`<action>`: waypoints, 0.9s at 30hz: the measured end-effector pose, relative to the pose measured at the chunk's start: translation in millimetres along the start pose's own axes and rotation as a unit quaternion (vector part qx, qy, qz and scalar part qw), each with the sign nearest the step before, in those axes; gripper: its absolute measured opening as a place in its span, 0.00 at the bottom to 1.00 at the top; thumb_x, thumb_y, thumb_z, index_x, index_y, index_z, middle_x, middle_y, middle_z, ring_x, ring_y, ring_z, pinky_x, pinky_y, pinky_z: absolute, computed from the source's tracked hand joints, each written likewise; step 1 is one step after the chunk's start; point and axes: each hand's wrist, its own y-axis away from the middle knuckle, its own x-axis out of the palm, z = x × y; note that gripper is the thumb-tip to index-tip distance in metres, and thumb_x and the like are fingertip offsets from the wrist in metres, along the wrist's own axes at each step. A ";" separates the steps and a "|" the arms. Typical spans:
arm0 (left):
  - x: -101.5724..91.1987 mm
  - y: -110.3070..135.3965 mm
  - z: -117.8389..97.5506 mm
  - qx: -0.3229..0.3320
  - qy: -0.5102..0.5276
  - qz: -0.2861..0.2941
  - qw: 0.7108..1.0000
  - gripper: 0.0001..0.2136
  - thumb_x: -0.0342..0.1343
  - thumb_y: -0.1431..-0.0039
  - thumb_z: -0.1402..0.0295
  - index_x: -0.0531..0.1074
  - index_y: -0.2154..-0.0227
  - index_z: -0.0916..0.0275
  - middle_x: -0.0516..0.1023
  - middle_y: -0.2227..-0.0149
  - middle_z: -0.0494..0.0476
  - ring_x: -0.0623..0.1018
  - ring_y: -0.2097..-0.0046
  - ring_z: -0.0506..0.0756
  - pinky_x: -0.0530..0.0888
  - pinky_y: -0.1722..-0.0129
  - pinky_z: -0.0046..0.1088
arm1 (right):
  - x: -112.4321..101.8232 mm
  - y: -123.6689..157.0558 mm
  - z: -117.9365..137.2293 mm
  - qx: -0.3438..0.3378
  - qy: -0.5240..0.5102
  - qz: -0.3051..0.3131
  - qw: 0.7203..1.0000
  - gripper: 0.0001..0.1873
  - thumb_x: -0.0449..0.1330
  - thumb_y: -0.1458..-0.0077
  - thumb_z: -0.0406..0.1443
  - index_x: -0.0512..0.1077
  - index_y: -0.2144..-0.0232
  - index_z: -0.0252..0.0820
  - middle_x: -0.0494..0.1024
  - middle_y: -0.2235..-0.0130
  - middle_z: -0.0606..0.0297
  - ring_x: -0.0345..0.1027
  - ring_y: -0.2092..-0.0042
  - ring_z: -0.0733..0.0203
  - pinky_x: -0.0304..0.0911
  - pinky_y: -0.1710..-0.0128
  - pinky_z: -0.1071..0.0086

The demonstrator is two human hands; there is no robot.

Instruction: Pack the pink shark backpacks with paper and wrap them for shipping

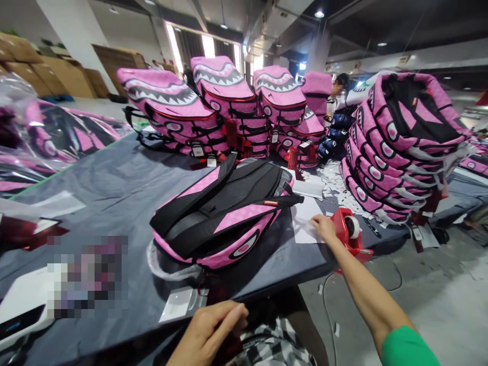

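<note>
A pink and black backpack (pixel 223 203) lies on the dark cloth with its straps facing up. Beyond its right end, my right hand (pixel 325 229) has its fingertips pinched together at a white paper sheet (pixel 303 231). Right beside that hand stands a red tape dispenser (pixel 345 234) holding a roll of white tape. My left hand (pixel 217 325) is low at the table's front edge, below the backpack. Its fingers are curled together, and whatever may be in them is hidden. Near it lies a white tag in clear plastic (pixel 179 304).
Pink shark-mouth backpacks (pixel 224 84) are piled along the back. A tall backpack stack (pixel 385 157) rises at the right. White paper scraps (pixel 339 188) lie between. Plastic-wrapped bags (pixel 57 132) are at the left; a white device (pixel 26 300) sits front left. Another person (pixel 335 94) is behind.
</note>
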 end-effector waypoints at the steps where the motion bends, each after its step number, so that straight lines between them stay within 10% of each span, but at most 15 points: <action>1: 6.7 -10.0 -7.0 0.033 -0.011 0.010 0.999 0.24 0.46 0.34 0.49 0.78 0.72 0.59 0.80 0.74 0.54 0.79 0.71 0.53 0.75 0.69 0.23 | -10.3 1.9 5.4 -0.010 0.009 -0.021 1.000 0.11 0.55 0.42 0.33 0.79 0.67 0.43 0.81 0.61 0.55 0.70 0.59 0.53 0.56 0.62 0.65; 5: 33.1 -51.0 -24.5 0.189 -0.052 -0.084 0.977 0.16 0.53 0.34 0.58 0.74 0.48 0.57 0.80 0.50 0.60 0.79 0.50 0.57 0.76 0.50 0.31 | -48.9 35.8 44.7 -0.146 0.019 -0.041 0.988 0.13 0.52 0.39 0.33 0.77 0.64 0.41 0.79 0.63 0.53 0.68 0.61 0.54 0.54 0.58 0.64; 9: 62.5 -83.4 -37.5 0.261 -0.052 -0.133 0.955 0.32 0.64 0.44 0.59 0.64 0.37 0.59 0.70 0.39 0.67 0.68 0.37 0.65 0.62 0.36 0.51 | -75.7 87.1 90.3 -0.279 -0.110 0.146 0.943 0.10 0.55 0.38 0.38 0.76 0.70 0.47 0.73 0.76 0.66 0.60 0.74 0.63 0.50 0.69 0.71; 14: 85.1 -78.5 -42.4 0.051 0.267 -0.056 0.961 0.16 0.68 0.51 0.54 0.76 0.71 0.63 0.77 0.71 0.53 0.75 0.66 0.55 0.73 0.61 0.32 | -97.1 102.2 93.0 -0.153 -0.260 0.243 0.922 0.16 0.71 0.56 0.44 0.76 0.67 0.45 0.71 0.76 0.71 0.59 0.75 0.65 0.51 0.73 0.72; 19: 86.4 -53.2 -40.1 -0.048 0.521 -0.003 0.852 0.26 0.73 0.58 0.54 0.71 0.61 0.63 0.78 0.70 0.53 0.77 0.71 0.52 0.73 0.67 0.28 | -77.0 109.2 80.9 -0.006 -0.434 0.316 0.844 0.23 0.73 0.62 0.51 0.71 0.76 0.40 0.70 0.77 0.68 0.58 0.75 0.66 0.54 0.74 0.72; 23: 87.5 -43.4 -30.7 -0.063 0.523 -0.041 0.849 0.27 0.68 0.53 0.48 0.68 0.59 0.61 0.76 0.75 0.50 0.75 0.76 0.51 0.71 0.73 0.25 | -52.8 130.1 98.8 0.055 -0.494 0.249 0.831 0.24 0.69 0.55 0.55 0.70 0.74 0.41 0.68 0.76 0.69 0.57 0.74 0.66 0.54 0.74 0.73; 27: 70.6 -29.2 -4.6 0.022 0.272 -0.221 0.936 0.15 0.57 0.39 0.53 0.69 0.68 0.61 0.77 0.70 0.53 0.77 0.67 0.52 0.73 0.65 0.28 | -44.4 130.2 103.6 0.003 -0.458 0.178 0.871 0.22 0.64 0.48 0.56 0.70 0.72 0.44 0.67 0.75 0.68 0.57 0.74 0.64 0.56 0.74 0.72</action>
